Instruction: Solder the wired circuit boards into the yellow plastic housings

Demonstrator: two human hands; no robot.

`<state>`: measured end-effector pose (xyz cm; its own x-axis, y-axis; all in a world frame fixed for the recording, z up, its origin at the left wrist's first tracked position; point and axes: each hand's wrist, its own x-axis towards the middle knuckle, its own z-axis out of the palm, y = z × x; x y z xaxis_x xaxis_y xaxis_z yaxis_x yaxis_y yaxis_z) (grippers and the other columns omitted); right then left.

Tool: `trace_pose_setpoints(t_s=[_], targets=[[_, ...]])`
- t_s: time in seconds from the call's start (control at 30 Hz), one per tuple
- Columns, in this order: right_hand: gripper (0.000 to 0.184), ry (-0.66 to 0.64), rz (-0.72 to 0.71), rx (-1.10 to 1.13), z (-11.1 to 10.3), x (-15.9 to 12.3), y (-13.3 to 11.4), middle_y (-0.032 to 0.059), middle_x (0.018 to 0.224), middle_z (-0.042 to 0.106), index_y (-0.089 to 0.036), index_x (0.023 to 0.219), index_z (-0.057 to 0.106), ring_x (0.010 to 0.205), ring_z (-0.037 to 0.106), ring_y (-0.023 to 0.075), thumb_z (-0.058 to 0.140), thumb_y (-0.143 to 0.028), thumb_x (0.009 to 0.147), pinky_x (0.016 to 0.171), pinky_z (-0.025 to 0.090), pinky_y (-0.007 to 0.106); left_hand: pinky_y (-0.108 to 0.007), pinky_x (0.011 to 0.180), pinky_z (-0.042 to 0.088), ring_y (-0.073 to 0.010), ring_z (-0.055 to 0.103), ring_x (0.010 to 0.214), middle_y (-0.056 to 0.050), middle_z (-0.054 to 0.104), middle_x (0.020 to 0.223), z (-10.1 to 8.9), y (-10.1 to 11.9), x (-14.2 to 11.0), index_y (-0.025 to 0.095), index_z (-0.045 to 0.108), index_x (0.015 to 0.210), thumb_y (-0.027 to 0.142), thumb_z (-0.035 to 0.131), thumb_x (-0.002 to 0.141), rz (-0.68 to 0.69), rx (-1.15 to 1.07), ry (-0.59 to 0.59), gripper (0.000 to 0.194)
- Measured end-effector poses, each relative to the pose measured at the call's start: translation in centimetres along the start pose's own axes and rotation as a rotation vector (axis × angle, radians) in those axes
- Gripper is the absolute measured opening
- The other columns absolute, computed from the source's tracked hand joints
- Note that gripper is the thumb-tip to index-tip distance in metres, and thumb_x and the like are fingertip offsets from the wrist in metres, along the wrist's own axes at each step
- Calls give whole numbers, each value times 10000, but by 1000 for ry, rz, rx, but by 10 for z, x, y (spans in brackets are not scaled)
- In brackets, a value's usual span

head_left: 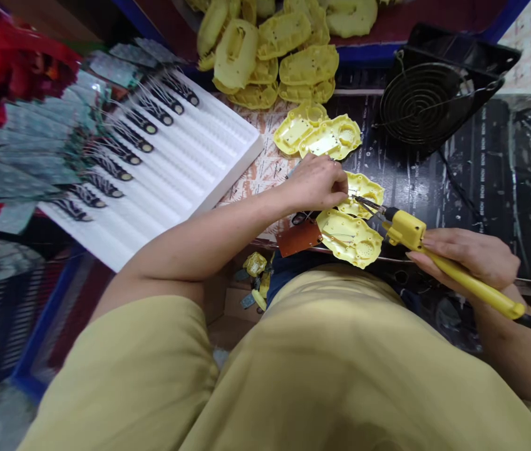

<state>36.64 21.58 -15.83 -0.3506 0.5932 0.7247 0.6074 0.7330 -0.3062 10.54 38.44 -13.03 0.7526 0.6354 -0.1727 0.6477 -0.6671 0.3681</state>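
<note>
My right hand (479, 255) is wrapped round the handle of a yellow soldering iron (406, 230). The iron's metal tip points left, over a yellow plastic shell half (369, 190). My left hand (318, 181) reaches across to that shell's left side with fingers pinched together; what they hold, if anything, is hidden. Nearer my body lies another yellow shell half (347, 241) with thin wires across it. A brown circuit board (299, 238) lies at its left, partly over the bench edge. Two more shell halves (326, 136) rest just beyond my left hand.
A white foam tray (209, 150) on the left carries a row of wired boards (25, 153) with small round parts. At the back, a blue-edged bin (359, 55) holds piled yellow shells (237, 53). A black fan (422, 103) stands at right on the dark bench (523, 188).
</note>
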Motion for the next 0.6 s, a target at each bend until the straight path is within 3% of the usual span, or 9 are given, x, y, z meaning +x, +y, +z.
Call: trace_pose_setpoints(t_s=[0.17,0.37,0.5,0.6], targets=[[245,-73,-92,-10,-6,4,0,37,783,802,-185,982,686,670,792,163,914,-190,893,714,697,214,-481,1112,478,-271,725,1075,-31,807,920,0,0,3,224,863,926,218,679,882,-10,0,-7,189],[40,-52,82,-111,-21,-18,5,23,891,816,-262,1068,678,786,820,159,716,-273,1069,656,664,214,-485,1128,472,-279,737,1095,-23,803,914,1,-2,6,232,856,917,219,704,870,-21,-33,-6,160],[166,-9,74,-128,-17,-17,3,-2,843,806,-276,1107,707,714,809,182,819,-239,990,629,671,234,-485,1130,474,-283,742,1097,-33,809,921,1,3,4,223,853,914,215,706,867,-27,-35,-15,155],[483,48,103,-303,-12,-11,1,18,897,832,-307,1437,680,696,811,217,829,-253,981,581,662,269,-460,1092,496,-273,745,1061,-38,813,936,-1,3,3,214,851,929,245,716,873,-5,-31,-26,150]])
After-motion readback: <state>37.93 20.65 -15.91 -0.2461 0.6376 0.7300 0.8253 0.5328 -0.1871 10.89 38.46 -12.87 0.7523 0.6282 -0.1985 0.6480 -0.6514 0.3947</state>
